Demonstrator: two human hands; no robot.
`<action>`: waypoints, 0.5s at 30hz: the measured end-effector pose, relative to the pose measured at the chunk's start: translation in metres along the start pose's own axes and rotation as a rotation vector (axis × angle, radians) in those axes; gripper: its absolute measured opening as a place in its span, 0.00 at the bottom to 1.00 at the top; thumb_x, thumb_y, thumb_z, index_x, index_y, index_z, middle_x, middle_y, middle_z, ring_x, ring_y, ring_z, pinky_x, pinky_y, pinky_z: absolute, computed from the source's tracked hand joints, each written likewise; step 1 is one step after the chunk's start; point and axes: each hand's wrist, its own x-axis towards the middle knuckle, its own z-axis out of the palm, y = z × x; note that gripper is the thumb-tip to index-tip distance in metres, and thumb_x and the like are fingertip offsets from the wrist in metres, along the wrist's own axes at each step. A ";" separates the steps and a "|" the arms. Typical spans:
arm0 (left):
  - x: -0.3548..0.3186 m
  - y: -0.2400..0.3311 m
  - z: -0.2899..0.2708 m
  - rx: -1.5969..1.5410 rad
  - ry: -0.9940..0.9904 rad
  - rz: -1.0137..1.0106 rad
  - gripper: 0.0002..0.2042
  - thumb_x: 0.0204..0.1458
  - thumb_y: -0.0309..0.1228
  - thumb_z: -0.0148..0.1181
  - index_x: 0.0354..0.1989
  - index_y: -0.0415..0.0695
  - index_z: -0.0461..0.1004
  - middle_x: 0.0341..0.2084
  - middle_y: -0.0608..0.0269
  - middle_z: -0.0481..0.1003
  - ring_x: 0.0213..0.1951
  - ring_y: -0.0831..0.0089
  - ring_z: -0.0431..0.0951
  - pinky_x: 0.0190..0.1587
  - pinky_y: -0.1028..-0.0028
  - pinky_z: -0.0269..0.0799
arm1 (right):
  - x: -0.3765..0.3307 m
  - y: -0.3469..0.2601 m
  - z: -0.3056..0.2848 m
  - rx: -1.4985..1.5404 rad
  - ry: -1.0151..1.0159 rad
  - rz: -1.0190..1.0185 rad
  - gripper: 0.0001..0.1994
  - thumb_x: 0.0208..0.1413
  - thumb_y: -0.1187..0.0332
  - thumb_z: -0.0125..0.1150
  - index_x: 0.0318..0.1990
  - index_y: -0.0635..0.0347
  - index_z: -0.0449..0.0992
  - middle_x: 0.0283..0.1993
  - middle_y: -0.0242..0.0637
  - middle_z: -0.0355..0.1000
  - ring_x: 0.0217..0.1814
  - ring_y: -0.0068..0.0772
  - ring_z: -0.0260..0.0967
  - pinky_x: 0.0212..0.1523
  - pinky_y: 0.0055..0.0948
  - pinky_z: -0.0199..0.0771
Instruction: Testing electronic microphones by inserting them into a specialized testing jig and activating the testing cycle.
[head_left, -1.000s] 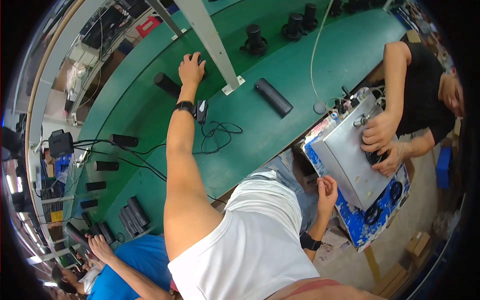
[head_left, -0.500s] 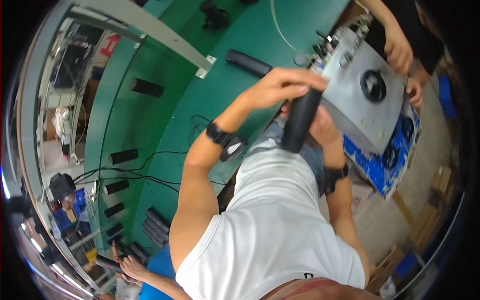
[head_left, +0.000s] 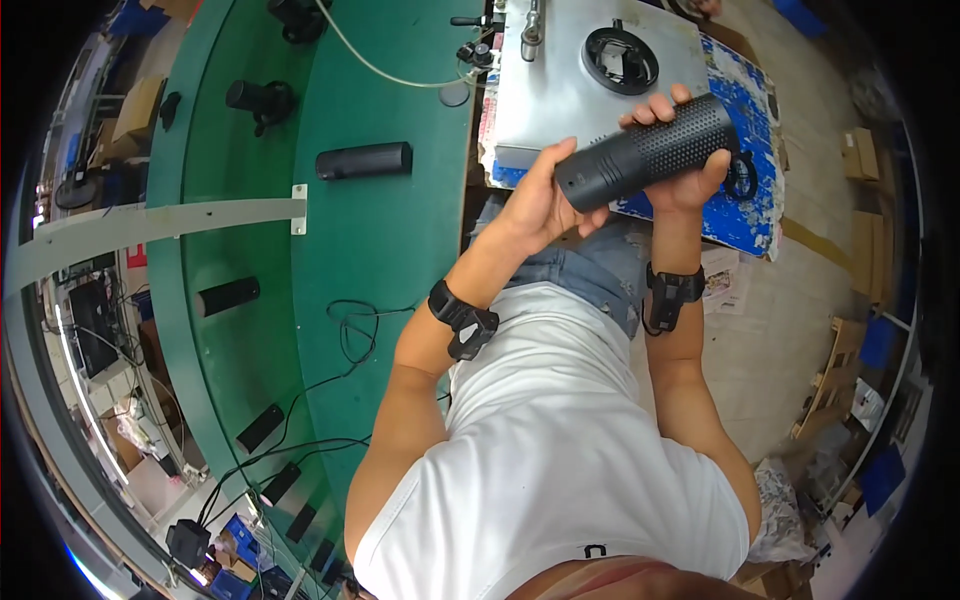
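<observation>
Both my hands hold a black cylinder [head_left: 625, 160] tilted above the front of a metal box, its perforated end up to the right. My left hand [head_left: 540, 205] grips the smooth, ridged end, thumb on top. Around the perforated half, my right hand [head_left: 690, 185] is closed from below, with fingertips showing over the far side and the thumb at the near side. Just beyond the cylinder stands the silver metal box [head_left: 560, 90] with a round black ring fixture [head_left: 620, 60] on its top. Another black cylinder [head_left: 365, 160] lies on the green bench to the left.
A green bench [head_left: 390, 240] runs along my left, with more black cylinders [head_left: 230, 297] on its raised shelf. A grey metal bar [head_left: 180, 217] crosses above the shelf. Black cables [head_left: 355, 330] trail over the bench. Blue worn board [head_left: 740, 220] supports the box. Cardboard boxes [head_left: 868, 240] stand at right.
My view has swung round toward the box. The cylinder has gone from steep to a flatter slant, its perforated end now visible. My left hand has shifted from its top to its smooth end.
</observation>
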 end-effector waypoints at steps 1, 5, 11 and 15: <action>0.002 -0.001 0.000 -0.141 -0.114 -0.104 0.30 0.62 0.52 0.32 0.41 0.36 0.72 0.23 0.54 0.76 0.23 0.66 0.76 0.26 0.73 0.71 | 0.001 -0.005 -0.002 -0.011 0.002 -0.002 0.39 0.42 0.44 0.69 0.56 0.54 0.57 0.46 0.31 0.61 0.54 0.33 0.61 0.65 0.44 0.55; 0.009 0.003 0.013 0.231 -0.014 0.122 0.29 0.63 0.53 0.32 0.44 0.37 0.71 0.26 0.55 0.76 0.26 0.67 0.77 0.29 0.71 0.73 | 0.008 -0.016 -0.002 -0.013 -0.013 -0.038 0.36 0.44 0.49 0.69 0.55 0.53 0.57 0.44 0.30 0.60 0.53 0.32 0.61 0.65 0.44 0.55; 0.025 -0.002 -0.001 0.278 -0.018 0.303 0.32 0.63 0.56 0.32 0.47 0.35 0.69 0.31 0.53 0.76 0.30 0.68 0.77 0.35 0.72 0.73 | 0.035 -0.031 0.034 -0.590 0.272 -0.216 0.38 0.44 0.50 0.70 0.58 0.55 0.57 0.45 0.34 0.60 0.51 0.33 0.61 0.62 0.44 0.57; 0.031 0.004 0.000 -0.042 -0.173 -0.071 0.33 0.62 0.57 0.30 0.45 0.37 0.71 0.30 0.55 0.76 0.29 0.69 0.76 0.34 0.72 0.72 | 0.049 -0.053 0.013 -0.452 -0.086 -0.054 0.37 0.43 0.50 0.69 0.58 0.53 0.58 0.44 0.34 0.61 0.50 0.33 0.62 0.59 0.41 0.58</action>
